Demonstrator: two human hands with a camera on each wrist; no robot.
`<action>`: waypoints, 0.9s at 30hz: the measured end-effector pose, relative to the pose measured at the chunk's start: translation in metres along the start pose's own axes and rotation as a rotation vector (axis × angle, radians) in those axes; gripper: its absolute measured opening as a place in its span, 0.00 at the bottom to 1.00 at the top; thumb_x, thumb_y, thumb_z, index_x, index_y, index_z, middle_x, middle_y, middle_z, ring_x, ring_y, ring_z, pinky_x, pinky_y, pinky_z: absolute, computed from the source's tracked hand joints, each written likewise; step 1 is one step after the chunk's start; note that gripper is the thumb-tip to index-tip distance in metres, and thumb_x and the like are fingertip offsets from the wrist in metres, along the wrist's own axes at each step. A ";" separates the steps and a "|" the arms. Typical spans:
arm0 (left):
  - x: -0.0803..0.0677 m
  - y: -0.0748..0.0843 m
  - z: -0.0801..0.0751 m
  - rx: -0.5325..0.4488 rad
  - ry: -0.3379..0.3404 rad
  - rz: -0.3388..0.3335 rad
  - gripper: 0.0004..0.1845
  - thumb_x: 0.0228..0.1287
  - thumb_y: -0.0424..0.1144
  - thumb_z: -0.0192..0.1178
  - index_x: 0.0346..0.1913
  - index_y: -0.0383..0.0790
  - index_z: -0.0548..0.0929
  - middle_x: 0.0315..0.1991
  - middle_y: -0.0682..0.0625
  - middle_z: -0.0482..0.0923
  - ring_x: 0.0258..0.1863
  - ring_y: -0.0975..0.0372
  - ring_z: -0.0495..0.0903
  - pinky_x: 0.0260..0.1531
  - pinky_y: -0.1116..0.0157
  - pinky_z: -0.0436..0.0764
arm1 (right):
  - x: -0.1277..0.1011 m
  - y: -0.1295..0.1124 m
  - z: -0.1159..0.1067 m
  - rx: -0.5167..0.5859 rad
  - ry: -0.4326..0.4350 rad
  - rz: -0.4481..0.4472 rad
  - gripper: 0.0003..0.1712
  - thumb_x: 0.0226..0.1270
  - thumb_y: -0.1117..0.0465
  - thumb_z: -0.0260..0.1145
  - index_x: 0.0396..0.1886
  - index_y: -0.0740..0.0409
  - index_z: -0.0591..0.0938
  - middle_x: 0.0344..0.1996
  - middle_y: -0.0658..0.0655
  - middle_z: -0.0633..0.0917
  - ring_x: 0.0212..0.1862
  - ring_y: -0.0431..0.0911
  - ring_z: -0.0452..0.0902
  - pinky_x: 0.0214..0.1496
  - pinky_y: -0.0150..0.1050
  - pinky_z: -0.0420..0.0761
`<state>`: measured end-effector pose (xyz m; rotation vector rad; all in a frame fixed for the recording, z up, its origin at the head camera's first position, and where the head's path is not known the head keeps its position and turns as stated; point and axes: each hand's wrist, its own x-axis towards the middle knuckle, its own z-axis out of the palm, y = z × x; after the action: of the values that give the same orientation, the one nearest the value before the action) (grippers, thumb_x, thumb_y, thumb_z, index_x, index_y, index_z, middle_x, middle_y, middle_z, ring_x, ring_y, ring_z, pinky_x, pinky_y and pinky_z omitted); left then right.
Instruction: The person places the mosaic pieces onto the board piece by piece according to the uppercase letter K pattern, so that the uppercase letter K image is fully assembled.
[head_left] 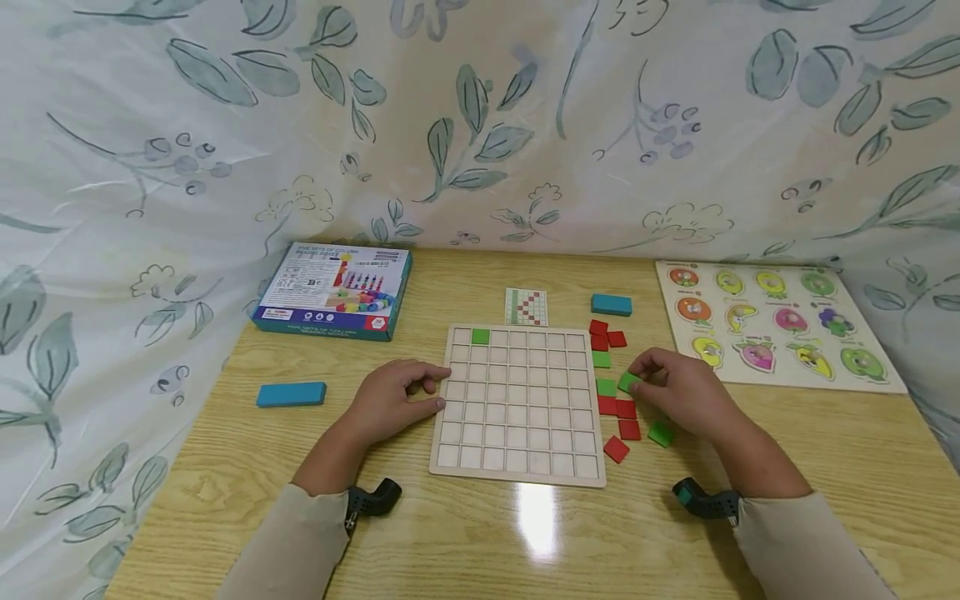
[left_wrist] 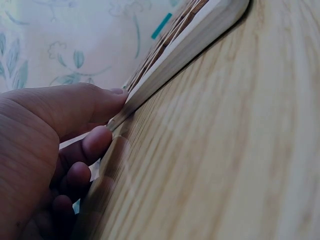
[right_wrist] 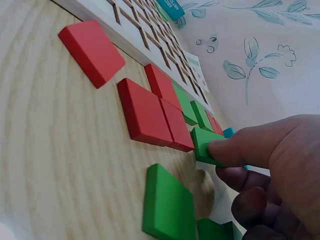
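From the head view, the wooden grid board (head_left: pixel 519 404) lies on the table (head_left: pixel 480 533) between both hands. The left hand (head_left: pixel 397 398) rests curled against the board's left edge, thumb and fingers on it. The right hand (head_left: pixel 675 390) sits just right of the board, pinching a green tile (head_left: pixel 628 382) among loose red tiles (head_left: pixel 627 419). One green tile (head_left: pixel 481 337) already sits in the board's top row.

At the left wrist, the thumb (left_wrist: pixel 85 107) presses the board's edge (left_wrist: pixel 185 47); the fingers curl below, probably touching it.

At the right wrist, the thumb (right_wrist: pixel 245 145) clamps the green tile (right_wrist: pixel 204 145), tilted up off the table beside the red ones (right_wrist: pixel 150 112).
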<state>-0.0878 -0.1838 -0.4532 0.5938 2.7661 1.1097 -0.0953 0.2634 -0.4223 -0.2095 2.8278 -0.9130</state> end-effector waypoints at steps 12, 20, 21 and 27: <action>0.000 0.000 0.000 -0.009 0.004 -0.009 0.20 0.69 0.42 0.75 0.62 0.50 0.89 0.39 0.62 0.80 0.37 0.61 0.73 0.42 0.58 0.72 | 0.005 -0.003 -0.009 0.088 0.002 -0.018 0.07 0.80 0.63 0.65 0.51 0.58 0.85 0.47 0.60 0.85 0.36 0.51 0.75 0.35 0.38 0.78; 0.000 0.001 0.000 -0.005 0.002 -0.013 0.20 0.68 0.43 0.75 0.62 0.50 0.89 0.38 0.61 0.80 0.38 0.61 0.73 0.43 0.58 0.73 | 0.015 -0.015 -0.007 0.101 -0.007 -0.042 0.06 0.80 0.62 0.66 0.50 0.56 0.85 0.48 0.59 0.86 0.36 0.51 0.75 0.37 0.39 0.78; 0.000 0.001 0.000 -0.005 0.002 -0.016 0.20 0.68 0.43 0.75 0.62 0.50 0.89 0.38 0.62 0.80 0.38 0.61 0.73 0.43 0.58 0.73 | 0.016 -0.016 -0.007 0.107 -0.011 -0.050 0.06 0.80 0.62 0.66 0.50 0.56 0.85 0.48 0.59 0.86 0.36 0.51 0.75 0.37 0.40 0.78; -0.001 0.001 0.000 0.000 0.006 -0.008 0.20 0.68 0.42 0.75 0.62 0.50 0.89 0.38 0.62 0.80 0.38 0.61 0.73 0.43 0.58 0.72 | 0.025 -0.029 0.001 0.140 -0.027 -0.080 0.05 0.80 0.63 0.66 0.49 0.57 0.85 0.46 0.58 0.86 0.36 0.51 0.74 0.39 0.40 0.77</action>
<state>-0.0866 -0.1834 -0.4522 0.5804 2.7710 1.1117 -0.1174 0.2351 -0.4087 -0.3158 2.7341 -1.1106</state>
